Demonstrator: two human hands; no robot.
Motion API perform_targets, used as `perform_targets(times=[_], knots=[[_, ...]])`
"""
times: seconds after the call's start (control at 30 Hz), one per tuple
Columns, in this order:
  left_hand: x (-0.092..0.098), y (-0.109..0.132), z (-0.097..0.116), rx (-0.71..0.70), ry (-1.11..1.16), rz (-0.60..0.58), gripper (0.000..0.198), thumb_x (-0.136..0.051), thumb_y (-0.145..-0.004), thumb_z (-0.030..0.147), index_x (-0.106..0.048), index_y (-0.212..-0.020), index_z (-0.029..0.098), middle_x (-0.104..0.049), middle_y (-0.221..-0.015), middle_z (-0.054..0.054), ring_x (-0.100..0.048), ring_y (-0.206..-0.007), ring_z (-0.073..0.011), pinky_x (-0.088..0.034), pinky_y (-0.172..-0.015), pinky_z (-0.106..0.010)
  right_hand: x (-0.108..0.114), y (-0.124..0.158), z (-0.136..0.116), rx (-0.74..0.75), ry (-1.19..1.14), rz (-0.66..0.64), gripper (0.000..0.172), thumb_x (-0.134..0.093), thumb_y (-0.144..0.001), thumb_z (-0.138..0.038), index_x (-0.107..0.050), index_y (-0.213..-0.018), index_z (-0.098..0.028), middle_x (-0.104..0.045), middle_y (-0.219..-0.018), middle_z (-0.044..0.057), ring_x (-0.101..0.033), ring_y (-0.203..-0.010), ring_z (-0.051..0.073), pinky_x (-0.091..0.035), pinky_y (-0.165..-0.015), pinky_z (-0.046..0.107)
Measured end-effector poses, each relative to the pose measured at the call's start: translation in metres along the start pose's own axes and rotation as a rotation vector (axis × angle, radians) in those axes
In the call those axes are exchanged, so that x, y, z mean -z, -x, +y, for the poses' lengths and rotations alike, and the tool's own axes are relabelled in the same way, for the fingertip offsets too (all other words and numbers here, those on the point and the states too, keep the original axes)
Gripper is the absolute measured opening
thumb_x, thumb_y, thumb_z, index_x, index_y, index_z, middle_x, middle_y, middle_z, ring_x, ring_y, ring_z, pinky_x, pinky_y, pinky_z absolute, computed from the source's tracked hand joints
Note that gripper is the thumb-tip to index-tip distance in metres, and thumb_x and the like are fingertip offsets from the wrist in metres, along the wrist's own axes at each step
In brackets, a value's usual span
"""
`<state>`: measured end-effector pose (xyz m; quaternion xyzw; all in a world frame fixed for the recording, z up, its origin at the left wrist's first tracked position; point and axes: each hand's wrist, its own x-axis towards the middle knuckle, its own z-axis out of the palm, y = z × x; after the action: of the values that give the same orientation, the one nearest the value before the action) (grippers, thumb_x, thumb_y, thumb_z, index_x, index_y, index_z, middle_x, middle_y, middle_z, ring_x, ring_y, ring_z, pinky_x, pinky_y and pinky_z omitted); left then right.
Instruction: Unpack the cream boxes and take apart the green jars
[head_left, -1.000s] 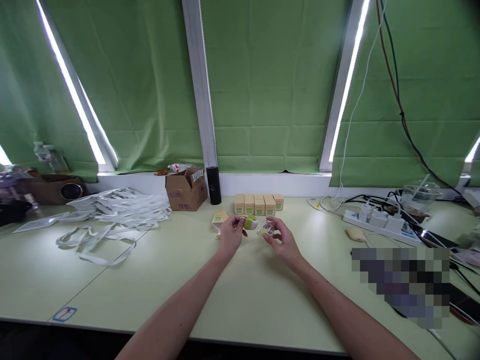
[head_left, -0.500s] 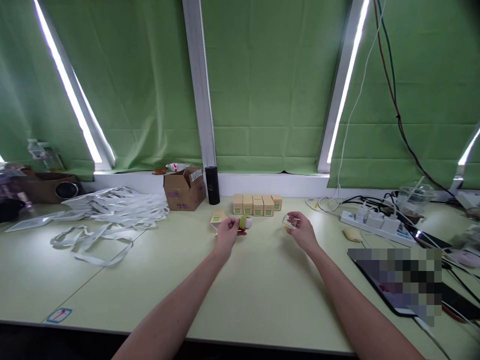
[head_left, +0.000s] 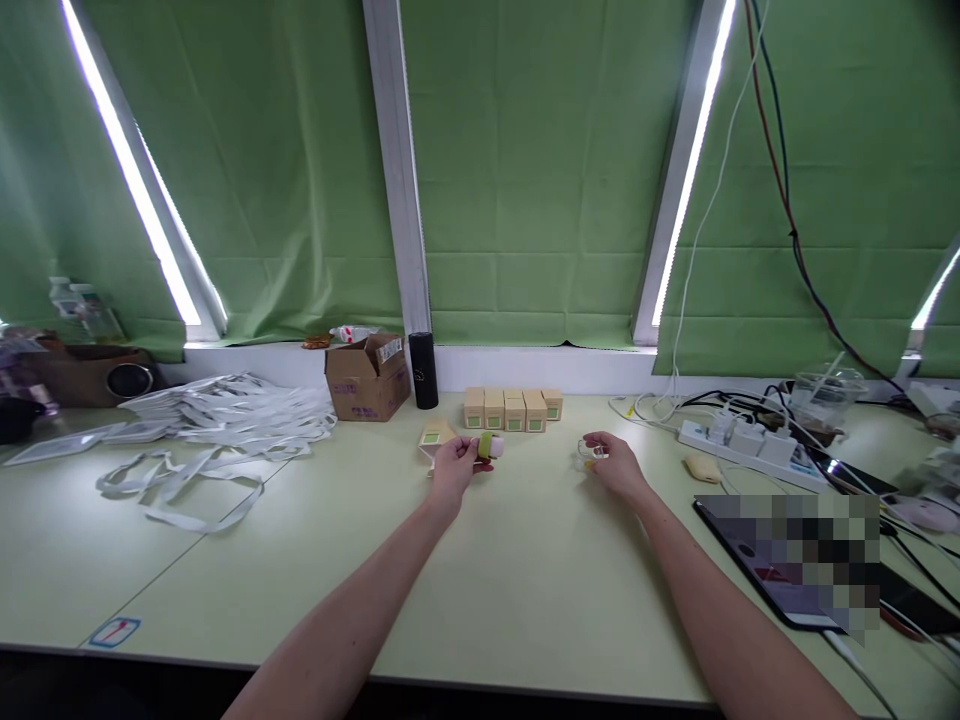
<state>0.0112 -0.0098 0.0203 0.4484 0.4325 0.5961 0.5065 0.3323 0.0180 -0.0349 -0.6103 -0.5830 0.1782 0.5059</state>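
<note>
My left hand [head_left: 454, 465] is closed around a small green and white roller-like item [head_left: 487, 446], held just above the pale green table [head_left: 480, 580]. My right hand [head_left: 613, 466] is farther right, its fingers pinched on a small clear cap [head_left: 587, 452] that is down at the table surface. Behind the left hand lies an opened small tan box [head_left: 436, 437]. A row of several small tan boxes with green labels [head_left: 512, 408] stands at the back of the table between the hands.
An open cardboard carton [head_left: 367, 377] and a black cylinder [head_left: 423, 370] stand by the window sill. White lanyards [head_left: 217, 425] are heaped at the left. A power strip with plugs and cables [head_left: 742, 440], a plastic cup [head_left: 825, 400] and a tablet [head_left: 780, 570] lie at the right.
My right hand has carried the clear cap away from the left hand, out to the right and down to the table. The left hand has kept the green item almost still.
</note>
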Motion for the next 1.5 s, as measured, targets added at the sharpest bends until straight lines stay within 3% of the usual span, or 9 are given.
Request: perform_targets(times=[0.23, 0.4, 0.5, 0.57, 0.67, 0.8, 0.9, 1.07, 1.5], knots=[[-0.001, 0.0, 0.002, 0.011, 0.006, 0.004, 0.025, -0.077, -0.092, 0.032, -0.067, -0.08, 0.012, -0.074, -0.076, -0.006, -0.071, -0.059, -0.0126, -0.066, -0.065, -0.029, 0.0, 0.004, -0.002, -0.036, 0.104, -0.013, 0.051, -0.06, -0.058, -0.01, -0.071, -0.105, -0.026, -0.079, -0.107, 0.003, -0.071, -0.086, 0.022, -0.053, -0.084, 0.038], [-0.001, 0.001, 0.001, 0.013, 0.021, -0.005, 0.024, -0.077, -0.092, 0.03, -0.067, -0.079, 0.011, -0.073, -0.075, -0.006, -0.071, -0.062, -0.0132, -0.066, -0.067, -0.03, 0.005, 0.008, -0.023, 0.014, 0.179, 0.054, 0.069, -0.056, -0.056, -0.006, -0.065, -0.121, -0.026, -0.071, -0.131, 0.007, -0.064, -0.118, 0.032, -0.046, -0.103, 0.05], [-0.001, 0.001, 0.0, 0.018, 0.033, -0.024, 0.026, -0.077, -0.091, 0.032, -0.066, -0.078, 0.012, -0.072, -0.073, -0.006, -0.069, -0.061, -0.0125, -0.065, -0.066, -0.029, 0.003, 0.019, -0.047, 0.261, 0.26, 0.178, 0.068, -0.053, -0.059, -0.005, -0.063, -0.124, -0.025, -0.068, -0.132, 0.009, -0.058, -0.124, 0.035, -0.043, -0.107, 0.056], [-0.001, 0.001, 0.0, 0.027, 0.041, -0.044, 0.025, -0.076, -0.09, 0.032, -0.066, -0.078, 0.012, -0.071, -0.072, -0.006, -0.067, -0.059, -0.012, -0.064, -0.064, -0.029, -0.002, 0.032, -0.064, 0.444, 0.261, 0.193, 0.066, -0.053, -0.065, -0.003, -0.062, -0.126, -0.024, -0.066, -0.131, 0.01, -0.056, -0.126, 0.035, -0.042, -0.109, 0.058], [-0.002, 0.003, 0.001, 0.048, 0.046, -0.09, 0.023, -0.077, -0.086, 0.03, -0.066, -0.077, 0.012, -0.07, -0.069, -0.006, -0.065, -0.056, -0.012, -0.061, -0.058, -0.027, -0.017, 0.056, -0.088, 0.673, 0.231, 0.101, 0.063, -0.054, -0.076, -0.004, -0.059, -0.135, -0.025, -0.065, -0.134, 0.011, -0.055, -0.13, 0.035, -0.042, -0.112, 0.06], [-0.005, 0.008, 0.002, 0.079, 0.039, -0.185, 0.019, -0.077, -0.077, 0.028, -0.065, -0.073, 0.013, -0.066, -0.061, -0.005, -0.062, -0.051, -0.0123, -0.053, -0.048, -0.023, -0.038, 0.081, -0.109, 0.829, 0.196, -0.069, 0.064, -0.053, -0.089, -0.01, -0.047, -0.15, -0.028, -0.061, -0.144, 0.012, -0.053, -0.135, 0.035, -0.046, -0.112, 0.06], [-0.008, 0.013, 0.002, 0.103, 0.024, -0.259, 0.017, -0.075, -0.073, 0.027, -0.064, -0.069, 0.014, -0.062, -0.055, -0.003, -0.058, -0.046, -0.0116, -0.047, -0.043, -0.021, -0.044, 0.088, -0.115, 0.86, 0.165, -0.109, 0.062, -0.051, -0.095, -0.013, -0.042, -0.154, -0.028, -0.06, -0.145, 0.012, -0.055, -0.134, 0.033, -0.049, -0.111, 0.059], [-0.013, 0.018, 0.004, 0.147, -0.006, -0.343, 0.017, -0.073, -0.071, 0.027, -0.061, -0.065, 0.015, -0.058, -0.05, -0.002, -0.053, -0.041, -0.0106, -0.038, -0.037, -0.02, -0.039, 0.087, -0.116, 0.837, 0.117, -0.136, 0.051, -0.054, -0.098, -0.018, -0.05, -0.147, -0.029, -0.064, -0.139, 0.012, -0.061, -0.129, 0.032, -0.057, -0.104, 0.055], [-0.014, 0.025, 0.007, 0.148, -0.058, -0.413, 0.022, -0.071, -0.074, 0.032, -0.058, -0.065, 0.017, -0.054, -0.051, 0.001, -0.051, -0.04, -0.0094, -0.033, -0.036, -0.019, -0.036, 0.088, -0.117, 0.827, 0.02, -0.187, 0.042, -0.057, -0.099, -0.021, -0.057, -0.14, -0.03, -0.065, -0.136, 0.011, -0.066, -0.122, 0.028, -0.06, -0.099, 0.047]])
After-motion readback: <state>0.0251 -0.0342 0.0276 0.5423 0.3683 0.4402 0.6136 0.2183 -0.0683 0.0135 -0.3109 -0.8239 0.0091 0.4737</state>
